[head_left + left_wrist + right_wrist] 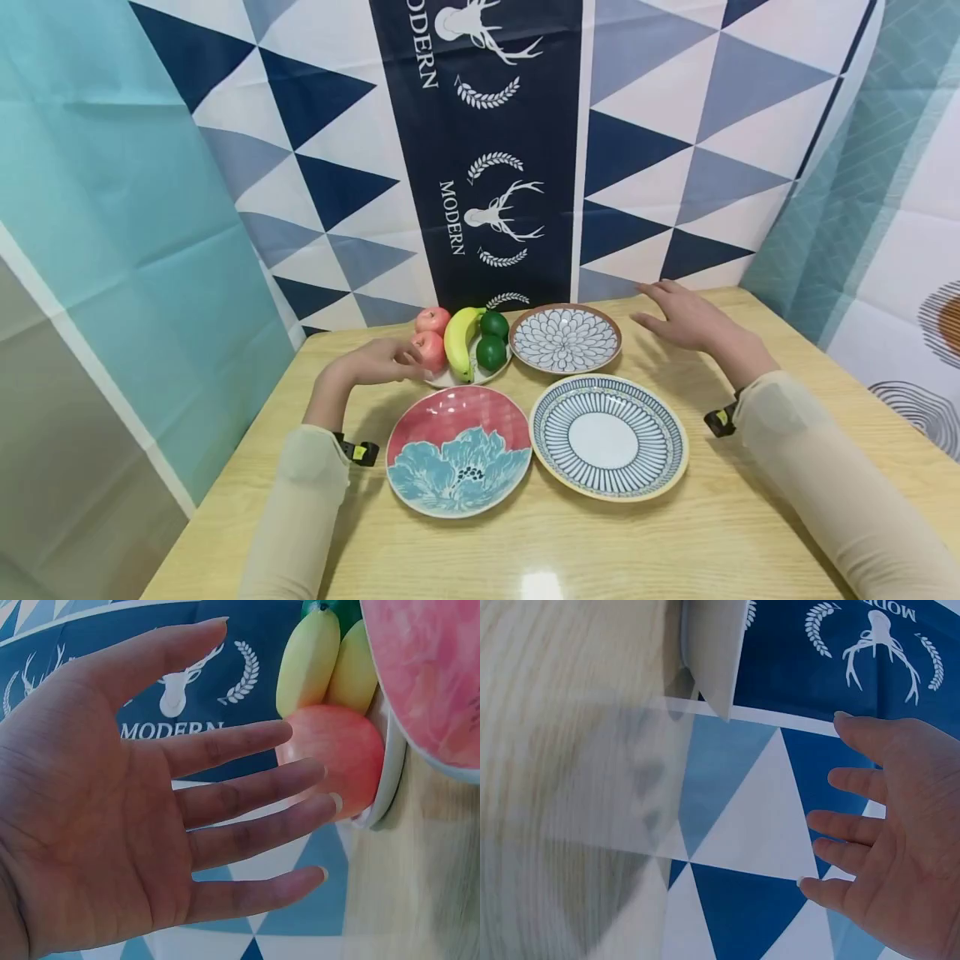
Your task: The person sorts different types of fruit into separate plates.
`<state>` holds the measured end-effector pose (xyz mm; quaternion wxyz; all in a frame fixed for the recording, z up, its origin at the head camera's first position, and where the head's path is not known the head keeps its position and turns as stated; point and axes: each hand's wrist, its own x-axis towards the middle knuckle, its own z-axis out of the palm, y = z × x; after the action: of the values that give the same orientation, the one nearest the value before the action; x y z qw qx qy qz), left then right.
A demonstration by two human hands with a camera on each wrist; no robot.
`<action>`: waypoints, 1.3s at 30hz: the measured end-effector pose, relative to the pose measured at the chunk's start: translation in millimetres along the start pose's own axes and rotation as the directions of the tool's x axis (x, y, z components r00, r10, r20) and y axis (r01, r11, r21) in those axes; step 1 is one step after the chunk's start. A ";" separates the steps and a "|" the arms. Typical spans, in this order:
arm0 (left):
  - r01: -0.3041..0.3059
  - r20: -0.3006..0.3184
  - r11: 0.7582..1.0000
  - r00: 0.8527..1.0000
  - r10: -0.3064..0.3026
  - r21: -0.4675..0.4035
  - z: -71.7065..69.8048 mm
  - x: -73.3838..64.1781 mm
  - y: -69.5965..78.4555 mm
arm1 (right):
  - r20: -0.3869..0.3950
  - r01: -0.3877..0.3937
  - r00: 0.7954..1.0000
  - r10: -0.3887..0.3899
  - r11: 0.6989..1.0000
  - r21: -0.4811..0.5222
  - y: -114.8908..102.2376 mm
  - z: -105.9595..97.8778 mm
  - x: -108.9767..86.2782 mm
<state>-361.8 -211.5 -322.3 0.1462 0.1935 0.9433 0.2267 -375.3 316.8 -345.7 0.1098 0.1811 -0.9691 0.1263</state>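
Note:
In the head view my left hand hovers just left of the fruit plate, fingers toward a pink-red apple. The left wrist view shows that palm with fingers spread and nothing held; its fingertips overlap the apple there. A second apple, a yellow banana and two green fruits share the plate. To the right, my right hand is raised over the table beside a brown-rimmed plate with a petal pattern. Its fingers are extended and hold nothing.
Nearer me on the wooden table lie a red plate with a blue flower and a yellow-rimmed striped plate, side by side. A patterned cloth hangs behind the table's back edge, with teal cloth on the left.

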 end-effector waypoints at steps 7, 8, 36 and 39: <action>0.043 0.023 0.999 0.999 -0.043 0.004 8.8 -1.2 1.9 | -0.024 0.018 1.000 -0.018 1.000 0.014 0.0 -0.5 0.8; 0.058 0.020 0.998 0.998 -0.058 -0.010 10.2 -1.2 2.8 | -0.024 0.019 1.000 -0.018 1.000 0.014 0.5 -0.6 0.8; 0.143 0.103 0.989 0.985 -0.139 -0.039 44.7 -4.0 -4.6 | -0.004 -0.021 1.000 0.022 0.999 0.044 10.1 -3.2 -1.8; 0.141 0.116 0.989 0.984 -0.135 -0.048 46.2 -3.4 -6.1 | -0.005 -0.022 1.000 0.022 0.999 0.039 10.2 -3.6 -1.1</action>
<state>-343.9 -200.8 -364.0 0.2198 0.1360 0.9380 0.2311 -377.6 327.4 -344.7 0.1074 0.1724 -0.9681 0.1469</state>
